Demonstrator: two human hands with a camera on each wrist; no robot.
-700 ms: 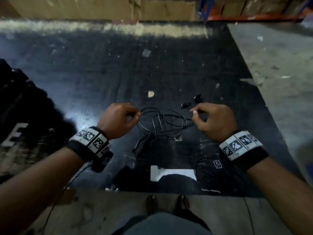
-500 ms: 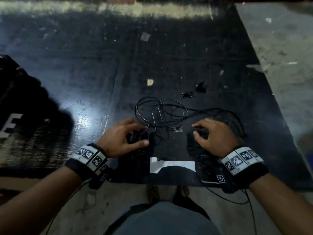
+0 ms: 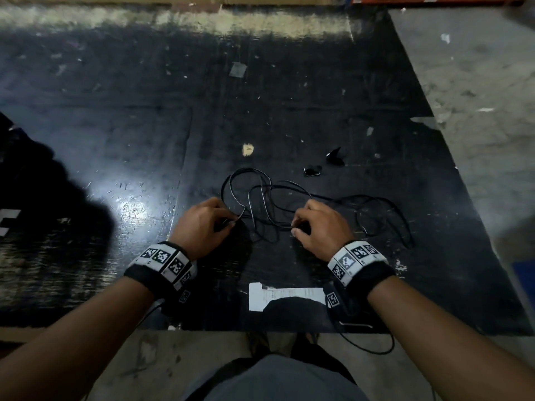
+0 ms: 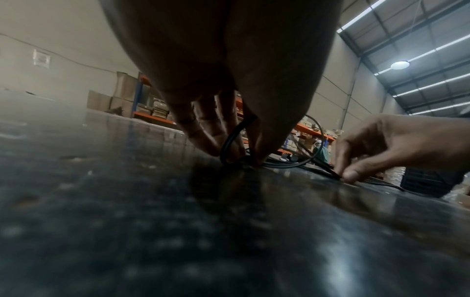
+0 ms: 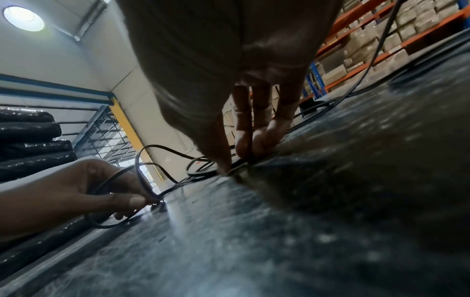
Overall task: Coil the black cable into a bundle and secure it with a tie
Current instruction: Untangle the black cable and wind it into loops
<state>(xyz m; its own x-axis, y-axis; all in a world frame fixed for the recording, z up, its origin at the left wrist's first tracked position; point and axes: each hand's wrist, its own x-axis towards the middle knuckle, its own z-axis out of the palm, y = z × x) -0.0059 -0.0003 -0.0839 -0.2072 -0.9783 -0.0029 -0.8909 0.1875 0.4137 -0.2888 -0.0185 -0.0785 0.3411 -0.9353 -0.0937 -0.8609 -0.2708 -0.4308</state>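
A thin black cable (image 3: 262, 198) lies in loose tangled loops on the black tabletop (image 3: 144, 140), trailing off to the right (image 3: 399, 224). My left hand (image 3: 228, 224) pinches the cable at the left end of the tangle, fingertips pressed down on the table (image 4: 239, 156). My right hand (image 3: 296, 228) pinches a strand at the middle of the tangle, thumb and fingers low on the surface (image 5: 229, 166). In the right wrist view the left hand (image 5: 76, 193) has loops running round its fingers. Two small black pieces (image 3: 312, 170) (image 3: 335, 156) lie just beyond the cable.
A white paper label (image 3: 283, 295) lies near the table's front edge between my wrists. A dark bulky shape (image 3: 34, 183) covers the table's left side. The table's right edge runs diagonally beside grey floor (image 3: 477, 111). A wrist-camera wire (image 3: 370, 348) hangs over the front edge.
Both hands let go of the lifted cable and dropped open to the table. They have now moved forward and pinch the cable again where it lies.
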